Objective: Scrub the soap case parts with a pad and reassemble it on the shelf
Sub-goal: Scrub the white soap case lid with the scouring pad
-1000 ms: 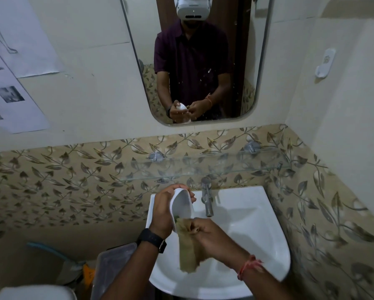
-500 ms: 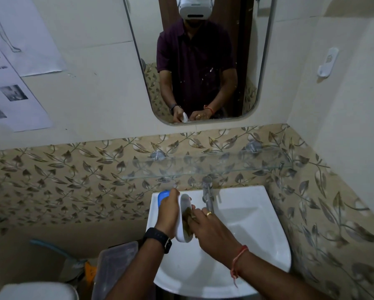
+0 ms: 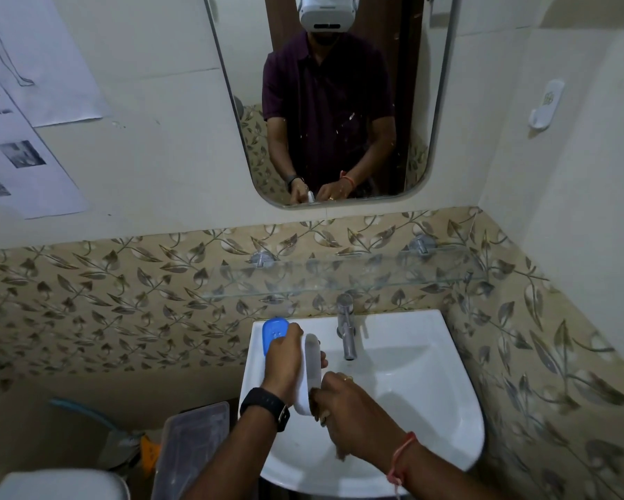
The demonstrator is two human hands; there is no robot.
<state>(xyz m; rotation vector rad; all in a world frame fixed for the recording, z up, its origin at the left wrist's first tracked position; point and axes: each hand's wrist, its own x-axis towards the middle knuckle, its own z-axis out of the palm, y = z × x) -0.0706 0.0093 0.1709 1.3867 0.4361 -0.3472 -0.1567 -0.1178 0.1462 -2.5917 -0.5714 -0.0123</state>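
Note:
My left hand (image 3: 283, 362) grips a white soap case part (image 3: 311, 373) on edge over the left side of the white sink (image 3: 429, 402). My right hand (image 3: 350, 405) holds a brownish scrub pad (image 3: 323, 416) pressed into the lower end of that part; most of the pad is hidden by my fingers. A blue soap case part (image 3: 272, 333) lies on the sink's back left corner, just behind my left hand. The glass shelf (image 3: 339, 279) runs along the wall above the tap.
A chrome tap (image 3: 346, 326) stands at the sink's back centre. A mirror (image 3: 324, 102) hangs above. A clear plastic bin (image 3: 191, 449) sits left of the sink, a white toilet lid (image 3: 58, 485) at bottom left. Patterned tile wall closes in on the right.
The pad no longer hangs loose below my right hand; it is bunched against the white part. Both hands shifted toward the sink's left back, uncovering the blue part.

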